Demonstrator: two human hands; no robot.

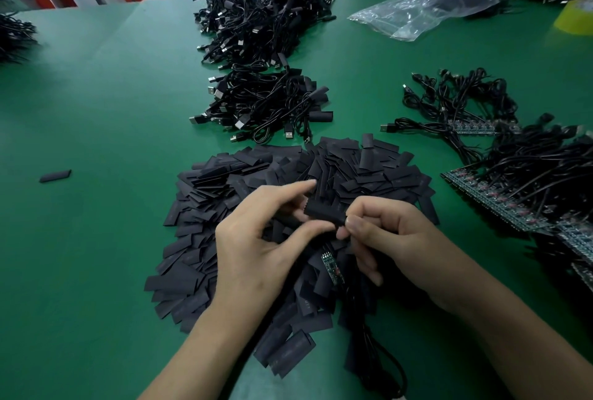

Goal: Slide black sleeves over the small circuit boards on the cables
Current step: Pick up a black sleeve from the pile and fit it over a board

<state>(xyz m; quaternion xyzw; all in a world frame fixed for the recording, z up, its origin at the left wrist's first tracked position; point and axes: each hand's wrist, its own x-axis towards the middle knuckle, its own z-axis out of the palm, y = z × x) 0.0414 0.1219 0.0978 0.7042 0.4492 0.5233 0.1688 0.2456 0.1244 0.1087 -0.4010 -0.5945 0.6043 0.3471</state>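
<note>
A black sleeve is held above a big heap of flat black sleeves. My left hand pinches its left end between thumb and fingers. My right hand pinches its right end, fingers curled. Just below the hands a small green circuit board hangs bare on a black cable that runs down toward the table's near edge. I cannot tell whether the cable passes through the sleeve.
On the green table, sleeved cables lie in piles at centre and farther back. Bare boards on cables lie at right. A loose sleeve lies left; a plastic bag and yellow tape roll lie back right.
</note>
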